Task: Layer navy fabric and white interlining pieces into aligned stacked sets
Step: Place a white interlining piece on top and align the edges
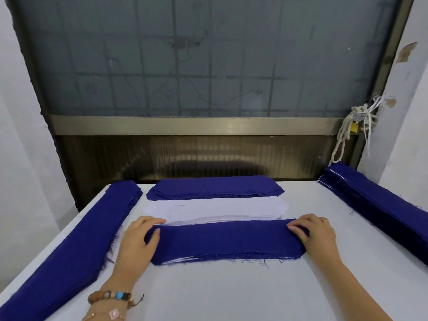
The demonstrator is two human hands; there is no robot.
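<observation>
The layered stack of navy fabric and white interlining (pixel 227 242) lies near the front middle of the white table (pixel 231 293), its top piece a long navy strip with frayed edges, thin white layers peeking out along its near edge. The left hand (pixel 139 239) rests flat on the stack's left end, fingers spread over the far corner and thumb lying on the navy cloth; the right hand (pixel 315 235) presses the right end the same way, fingertips on top. Neither hand is closed around anything: both lie open-palmed on the fabric. Just behind the stack, touching its far edge, sits a low pile of white interlining pieces (pixel 215 209), and behind that a pile of loose navy pieces (pixel 215 186) near the table's far edge. A long navy stack (pixel 76 246) runs down the left side of the table, and another long navy stack (pixel 379 205) runs along the right side, both apart from the hands. A beaded bracelet (pixel 111 297) circles the left wrist. Beyond the table stands a frosted window (pixel 203 56), with a bundle of white cord (pixel 354 128) hanging at its right frame.
</observation>
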